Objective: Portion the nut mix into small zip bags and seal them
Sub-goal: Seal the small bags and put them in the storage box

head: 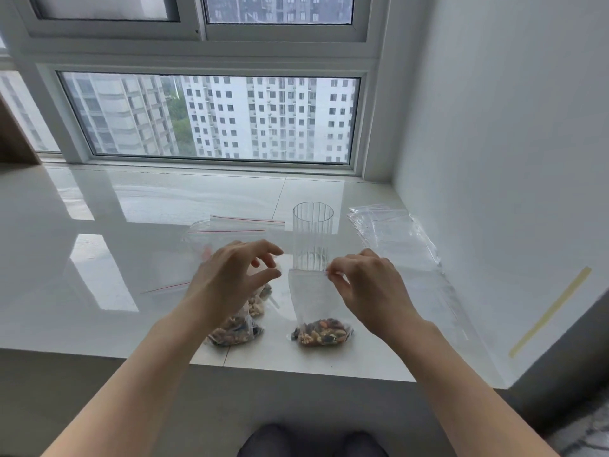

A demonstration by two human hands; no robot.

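A small clear zip bag [313, 298] stands upright on the white sill, with nut mix [321, 332] in its bottom. My right hand [365, 288] pinches the bag's top right corner at the zip strip. My left hand [230, 278] hovers just left of the bag, fingers loosely curved and holding nothing. Under my left hand lie two more small bags of nuts [235, 333], partly hidden by the hand. An empty ribbed clear glass [312, 237] stands right behind the held bag.
A stack of empty zip bags [392, 235] lies at the right by the wall. More clear bags with red zip lines [240, 225] lie behind my left hand. The sill's front edge [296, 367] runs close below the bags. The window is behind.
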